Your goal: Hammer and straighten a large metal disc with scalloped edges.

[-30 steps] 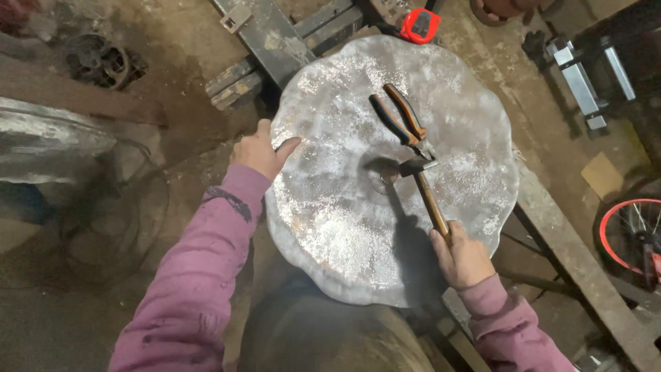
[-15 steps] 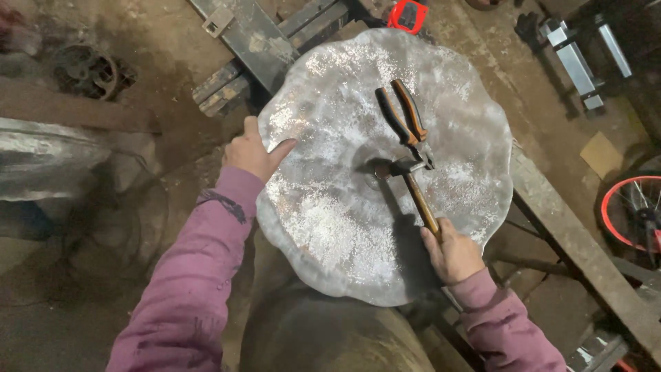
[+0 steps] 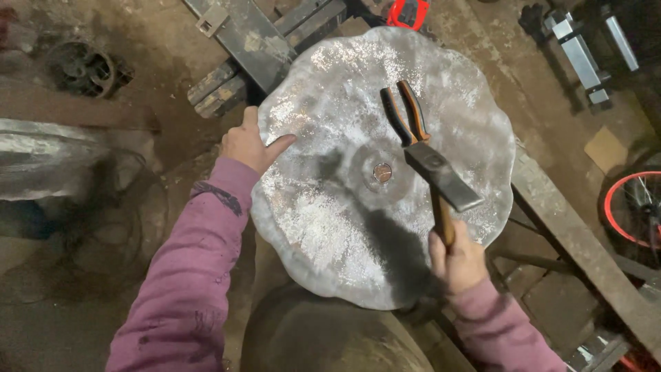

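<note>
Over the middle of the metal sheet, the hammer now hangs lifted, its dark head clear of the surface and casting a blurred shadow across the lower part. Half a second ago that head sat down on the centre; it has since come up, uncovering a small round coppery spot inside a shallow ring-shaped dent. To my eye this reads as the upswing between blows, with the centre being worked.

The right hand has its fingers wrapped tight around the wooden handle near its end, at the lower right edge of the sheet. The left hand rests open on the left edge, thumb laid over the top and fingers spread flat, steadying it as before.

The sheet itself is a broad, roughly round disc with a wavy scalloped rim, dull silver and mottled with bright scuffs. Pliers with orange and black handles lie on its upper right part, just beside the hammer head.

Beyond the upper edge lie dark steel bars on the dirty floor, and a red bicycle wheel shows at the far right.
</note>
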